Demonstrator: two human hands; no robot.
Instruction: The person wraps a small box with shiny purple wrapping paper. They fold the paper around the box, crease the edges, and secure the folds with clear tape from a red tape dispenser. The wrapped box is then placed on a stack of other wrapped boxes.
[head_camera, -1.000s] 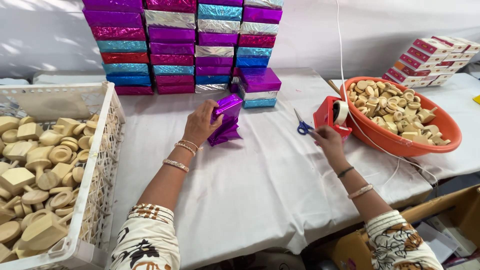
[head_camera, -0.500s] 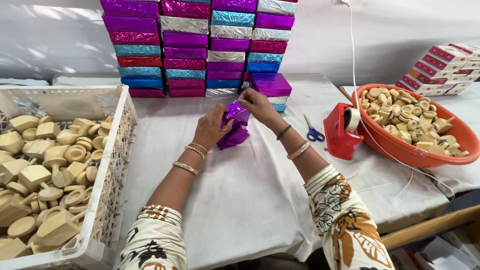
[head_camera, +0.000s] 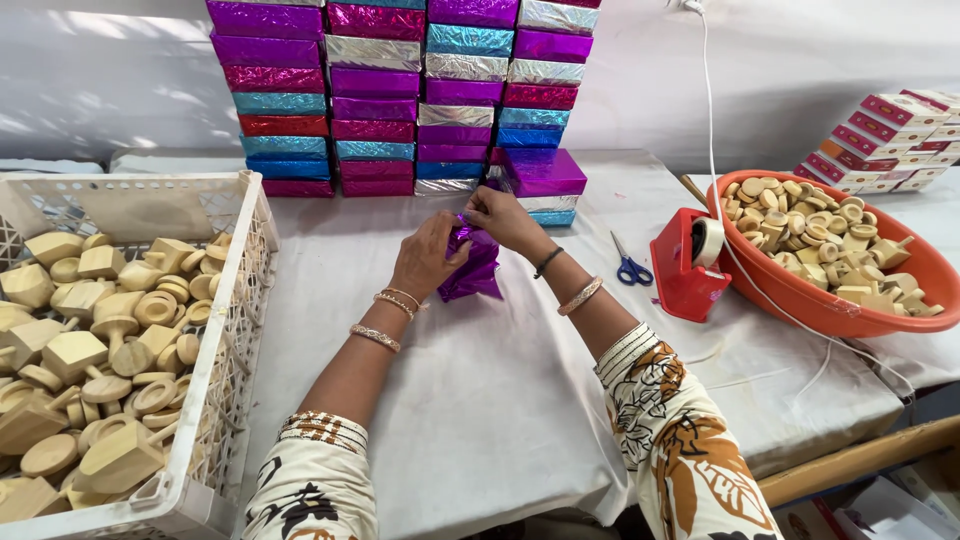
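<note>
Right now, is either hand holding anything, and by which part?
Both hold the purple foil-wrapped box: left hand on its left side, right hand pinching the foil at its upper end.

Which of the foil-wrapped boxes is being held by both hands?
The purple box standing on the table in front of the stacks: left hand and right hand both grip it. The others sit stacked, untouched.

Packing workshop – stacked foil-wrapped boxes (head_camera: 400, 90)
</note>
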